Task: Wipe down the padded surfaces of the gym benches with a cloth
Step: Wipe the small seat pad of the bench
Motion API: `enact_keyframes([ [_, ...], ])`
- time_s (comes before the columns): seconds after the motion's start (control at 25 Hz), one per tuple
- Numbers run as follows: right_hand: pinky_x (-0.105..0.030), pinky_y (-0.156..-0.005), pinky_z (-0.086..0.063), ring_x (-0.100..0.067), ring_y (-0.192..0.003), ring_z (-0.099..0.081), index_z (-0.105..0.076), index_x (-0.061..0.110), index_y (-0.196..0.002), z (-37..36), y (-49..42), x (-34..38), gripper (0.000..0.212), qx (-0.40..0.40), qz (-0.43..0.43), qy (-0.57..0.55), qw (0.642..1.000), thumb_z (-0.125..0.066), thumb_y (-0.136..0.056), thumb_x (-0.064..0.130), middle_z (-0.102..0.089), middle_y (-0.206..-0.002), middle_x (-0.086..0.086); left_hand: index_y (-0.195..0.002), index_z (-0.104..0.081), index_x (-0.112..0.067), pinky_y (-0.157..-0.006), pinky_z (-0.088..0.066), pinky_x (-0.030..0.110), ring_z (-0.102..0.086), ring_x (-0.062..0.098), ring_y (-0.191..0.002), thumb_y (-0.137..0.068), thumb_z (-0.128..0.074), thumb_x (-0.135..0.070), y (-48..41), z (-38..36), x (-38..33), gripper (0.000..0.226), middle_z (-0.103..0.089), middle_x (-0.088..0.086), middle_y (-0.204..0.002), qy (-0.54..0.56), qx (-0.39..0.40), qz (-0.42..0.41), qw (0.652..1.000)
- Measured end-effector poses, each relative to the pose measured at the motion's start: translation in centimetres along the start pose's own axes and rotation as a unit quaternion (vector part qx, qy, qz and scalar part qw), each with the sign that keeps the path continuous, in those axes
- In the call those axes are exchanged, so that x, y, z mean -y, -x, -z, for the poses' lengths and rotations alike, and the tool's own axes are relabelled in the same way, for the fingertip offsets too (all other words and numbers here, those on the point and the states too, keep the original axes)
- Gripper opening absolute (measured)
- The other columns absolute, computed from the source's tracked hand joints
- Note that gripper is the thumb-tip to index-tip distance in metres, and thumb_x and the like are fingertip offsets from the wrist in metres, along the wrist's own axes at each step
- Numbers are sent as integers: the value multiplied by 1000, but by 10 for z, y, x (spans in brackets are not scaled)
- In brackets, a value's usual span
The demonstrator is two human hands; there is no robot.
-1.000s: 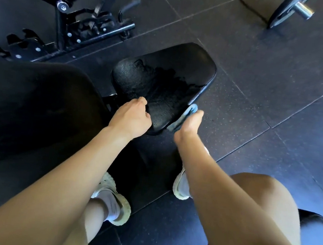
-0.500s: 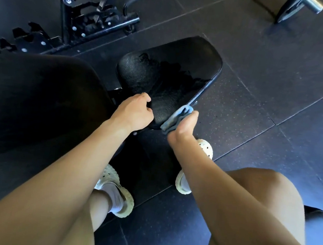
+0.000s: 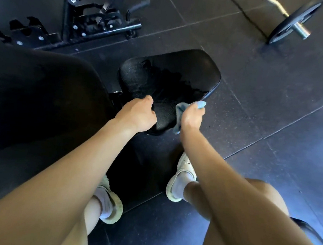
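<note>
At seat pad point(image 3: 170, 78) near end, L hand point(image 3: 138, 114) fingers grip edge, R hand point(image 3: 192, 119) fingers clutch blue cloth point(image 3: 200, 104)

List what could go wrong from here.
The cloth is bunched in the right hand at the near right edge of the seat pad, so little fabric may touch it.
The left hand grips the pad's near edge; that strip could go unwiped.
The wet patch covers only part of the pad, so coverage may be patchy.

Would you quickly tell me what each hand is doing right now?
Left hand: grips the seat pad's near edge.
Right hand: holds the blue cloth.
</note>
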State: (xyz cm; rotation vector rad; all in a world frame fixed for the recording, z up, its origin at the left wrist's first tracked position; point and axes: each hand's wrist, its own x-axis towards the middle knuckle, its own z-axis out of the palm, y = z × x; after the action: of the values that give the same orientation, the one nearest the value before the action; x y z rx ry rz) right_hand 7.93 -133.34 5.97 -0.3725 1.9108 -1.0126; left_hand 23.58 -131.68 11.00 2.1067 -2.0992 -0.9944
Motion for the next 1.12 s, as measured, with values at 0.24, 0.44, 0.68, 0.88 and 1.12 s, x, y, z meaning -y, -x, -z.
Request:
enact_keyframes([
  [0.24, -60, -118, -21, -60, -144, -16, -33, -17, -145, -20, 19, -24, 60, 7, 181, 190, 965, -13, -93, 6, -24, -152, -43, -144, -41, -17, -70, -49, 37, -63, 28, -92, -101, -43, -24, 3, 5, -2, 43, -62, 7, -109, -8, 16, 6, 1000],
  [0.44, -57, -123, -6, -50, -151, -7, -25, -9, -153, -12, 6, -36, 66, -36, 350, 522, 777, -34, -97, 26, -15, -163, -29, -148, -38, -15, -66, -45, 35, -63, 30, -89, -101, -42, -24, 1, 8, -3, 47, -63, 10, -113, -1, 26, 7, 1000],
  [0.68, -47, -127, -2, -35, -156, 1, -9, 7, -162, -30, 16, -28, 73, 181, 522, 621, 556, -39, -101, 33, -4, -169, -15, -127, -50, -14, -84, -48, 40, -59, 28, -109, -98, -43, -22, -1, 11, 6, 30, -58, 7, -126, 3, -27, 8, 1000],
  [0.88, -43, -127, -5, -25, -157, -6, -15, 13, -162, -49, -39, 31, 64, 110, 512, 638, 564, -30, -104, 36, -10, -170, -6, -132, -53, -16, -99, -48, 46, -55, 28, -120, -98, -46, -22, -26, 8, 24, 35, -56, 8, -132, 75, -92, 9, 993],
  [1.12, -48, -126, -6, -29, -156, -8, -21, 13, -161, -142, -50, 45, 65, 147, 548, 625, 536, -22, -102, 42, -15, -169, -5, -105, -55, -10, -83, -46, 39, -58, 27, -101, -97, -51, -26, -82, 18, 25, 19, -59, 6, -106, 222, -233, 110, 940],
])
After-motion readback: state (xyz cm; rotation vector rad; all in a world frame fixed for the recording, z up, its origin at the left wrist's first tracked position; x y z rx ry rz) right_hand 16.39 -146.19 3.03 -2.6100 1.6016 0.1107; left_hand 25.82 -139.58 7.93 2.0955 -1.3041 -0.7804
